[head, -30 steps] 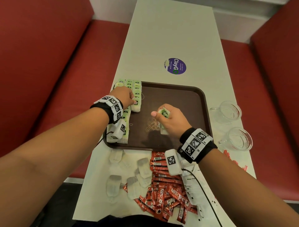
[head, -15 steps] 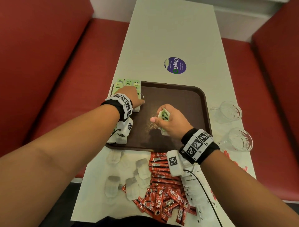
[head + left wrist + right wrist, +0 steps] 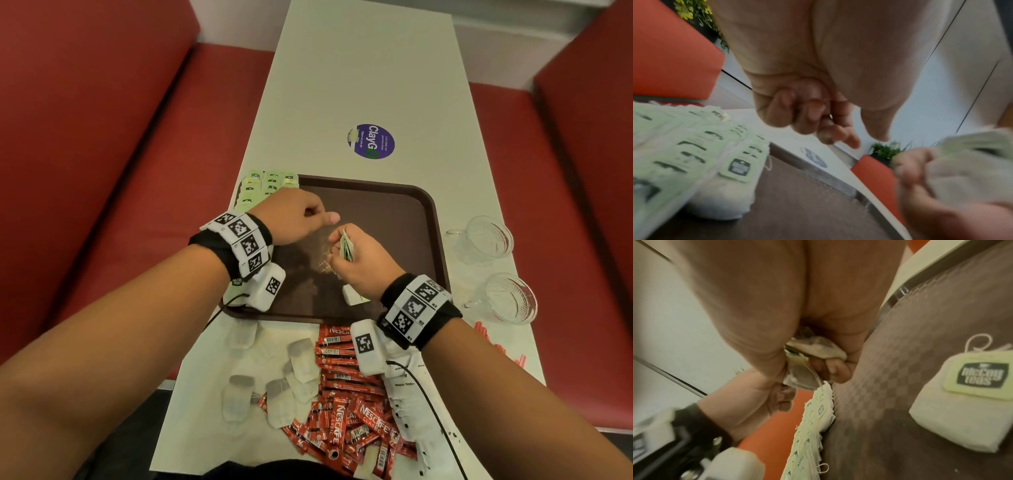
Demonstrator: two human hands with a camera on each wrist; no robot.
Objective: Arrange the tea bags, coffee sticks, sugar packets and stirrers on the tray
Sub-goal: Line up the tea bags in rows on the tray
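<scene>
Since the frame before, the left hand (image 3: 297, 216) had come off the rows of tea bags (image 3: 265, 186) at the tray's left edge and swung over toward the right hand (image 3: 359, 263), thumb stretched out almost to it. Its fingers (image 3: 807, 112) were curled in against the palm, and as far as I could see they held nothing. The right hand had stayed over the middle of the brown tray (image 3: 394, 205), its fingers (image 3: 835, 369) and thumb clamped round a small bundle of tea bags (image 3: 346, 246) with the green tags sticking up.

One loose tea bag (image 3: 966, 404) lay flat on the tray near the right wrist, its green tag up and its string looped beside it. The arranged rows ran along the tray's left side, overlapping like shingles, partly hidden under the left forearm.

On the white worktop (image 3: 359, 68) nearer the person, a heap of red coffee sticks (image 3: 346, 407) lay just off the tray's near edge. Plain white tea bags (image 3: 301, 359) were scattered to its left and white sugar packets (image 3: 407, 387) to its right, under the right forearm. Two clear glass cups (image 3: 489, 238) stood right of the tray, and beyond them lay something thin and red (image 3: 496, 346), too blurred to make out. A round purple sticker (image 3: 371, 142) sat farther up the worktop, well clear of the tray. Red bench seats (image 3: 102, 137) ran along both sides.
</scene>
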